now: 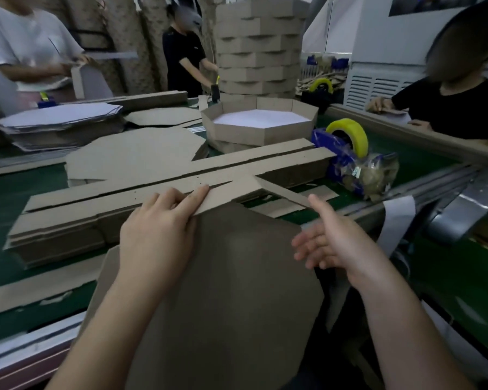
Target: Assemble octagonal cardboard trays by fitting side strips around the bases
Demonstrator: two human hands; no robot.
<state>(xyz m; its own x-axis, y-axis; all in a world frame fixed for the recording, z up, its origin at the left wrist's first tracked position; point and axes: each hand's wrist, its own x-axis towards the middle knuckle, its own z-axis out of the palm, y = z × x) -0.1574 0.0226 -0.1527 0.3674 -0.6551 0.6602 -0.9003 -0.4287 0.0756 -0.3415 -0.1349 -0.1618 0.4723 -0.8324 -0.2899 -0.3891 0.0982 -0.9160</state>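
Green tabletop (pixel 9 192) in a busy workshop carries a pile of strips (pixel 68 223) along its near edge, and a finished tray (pixel 261 128) and a tape dispenser (pixel 347 147) stand toward the far right corner. An octagonal base (pixel 223 291) leans tilted over the near edge toward the person, probably so its upper side meets the strip. The left hand (pixel 158 232) lays almost straight fingers on a side strip (pixel 234 190) at this upper side; the thumb is hidden, so I cannot tell if it pinches. The right hand (pixel 330 243) is open and holds nothing, beside the strip's folded end, likely ready to bend it round
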